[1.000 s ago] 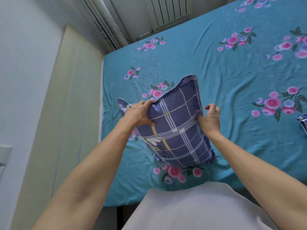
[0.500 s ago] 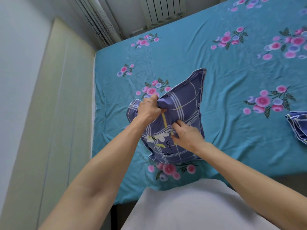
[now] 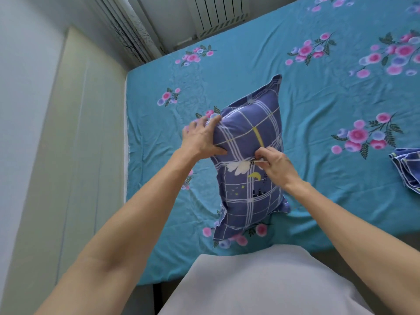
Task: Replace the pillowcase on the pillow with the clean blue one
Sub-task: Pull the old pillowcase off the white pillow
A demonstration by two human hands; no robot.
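Head view looks down on the pillow [image 3: 247,169], dressed in a blue plaid case printed with a moon and a white flower, standing on its lower edge near the front side of the bed. At its middle the right hand [image 3: 276,165] pinches a small metal zipper pull [image 3: 255,162] between thumb and fingertips. On the pillow's left edge the left hand [image 3: 202,138] grasps the fabric, thumb on the front face, fingers wrapped behind. Underneath spreads a teal bedsheet [image 3: 318,92] patterned with pink and lilac flowers, lightly creased. Another folded piece of blue plaid cloth [image 3: 406,165] lies at the right edge. Beyond the bed stand a white radiator [image 3: 218,14] and curtain [image 3: 127,30]; a pale cream headboard panel [image 3: 75,155] borders the left.
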